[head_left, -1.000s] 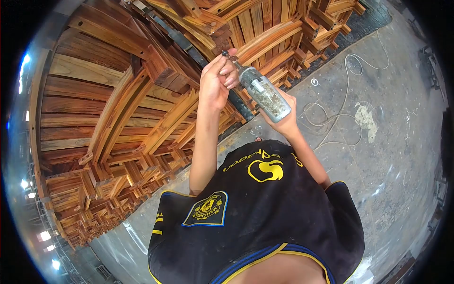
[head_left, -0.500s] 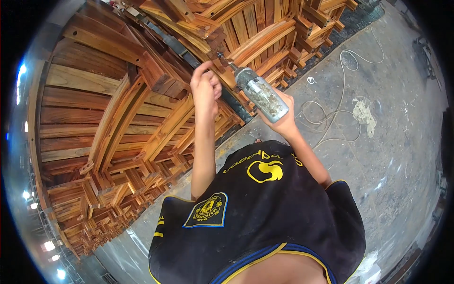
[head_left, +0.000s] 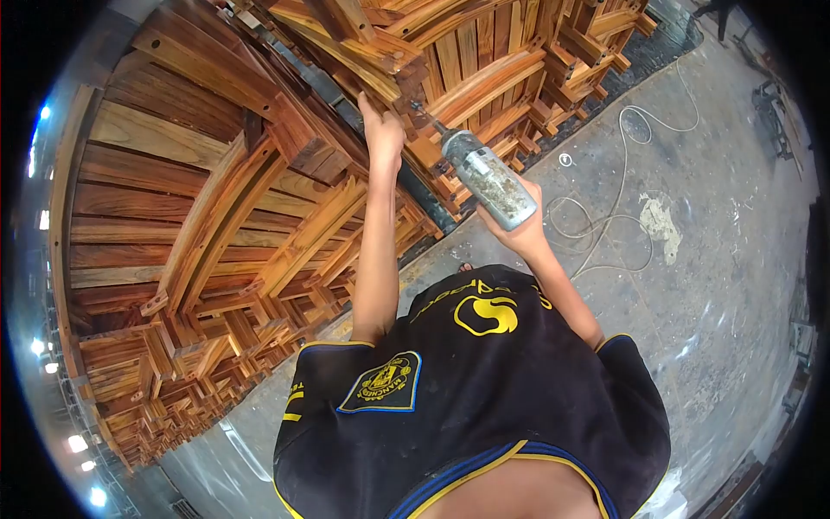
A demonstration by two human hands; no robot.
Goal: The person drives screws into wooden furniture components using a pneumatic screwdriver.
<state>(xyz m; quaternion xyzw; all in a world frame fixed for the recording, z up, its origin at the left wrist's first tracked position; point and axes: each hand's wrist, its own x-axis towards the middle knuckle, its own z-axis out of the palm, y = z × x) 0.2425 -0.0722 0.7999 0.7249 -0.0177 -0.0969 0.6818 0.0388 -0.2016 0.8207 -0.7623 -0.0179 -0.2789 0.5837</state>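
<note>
My right hand is wrapped round a grey, paint-spotted bottle with a dark collar and a thin nozzle. The nozzle tip points up and left at the end of a wooden piece on the right stack. My left hand reaches to the edge of that stack, left of the bottle, with its fingers bent and the index finger pointing up. Whether its curled fingers hold anything is hidden.
Stacked slatted wooden frames fill the left side, and more frames stand at the top. A narrow gap runs between them. A pale hose lies coiled on the grey floor at right.
My left hand has moved slightly up and right, its fingers now nearer the wood. The bottle and my right hand have shifted a little right and down.
</note>
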